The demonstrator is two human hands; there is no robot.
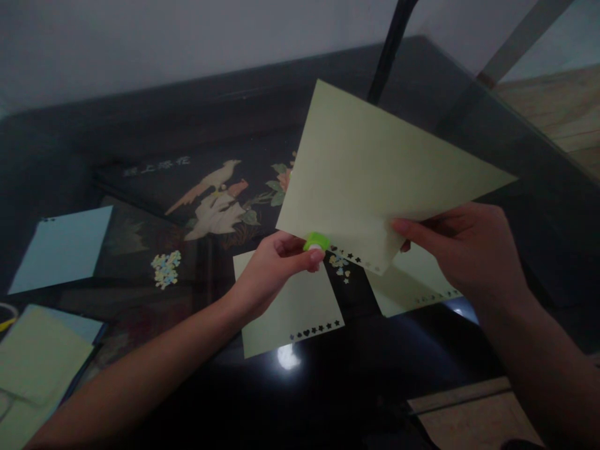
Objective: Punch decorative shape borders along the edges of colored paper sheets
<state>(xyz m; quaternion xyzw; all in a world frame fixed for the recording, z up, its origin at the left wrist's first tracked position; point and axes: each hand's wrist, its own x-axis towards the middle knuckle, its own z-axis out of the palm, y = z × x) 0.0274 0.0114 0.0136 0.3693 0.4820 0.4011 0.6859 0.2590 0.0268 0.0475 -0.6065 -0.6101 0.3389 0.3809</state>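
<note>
In my left hand (281, 265) is a small green craft punch (317, 240), my thumb on its pale button. The punch sits at the lower edge of a pale yellow-green sheet of paper (370, 169), where a row of small punched shapes shows. My right hand (469, 250) pinches that raised, tilted sheet near its lower right side. Below lie two more pale green sheets, a left sheet (290, 306) with punched stars and a heart along its edge, and a right sheet (417, 281) partly hidden. Small paper cut-outs (340, 264) lie between them.
A pile of paper cut-outs (166, 269) lies on the dark glossy table (197, 350) at left. Beyond it is a light blue sheet (65, 250). Stacked green and blue papers (42, 356) lie at the near left. A dark pole (391, 50) rises behind the held sheet.
</note>
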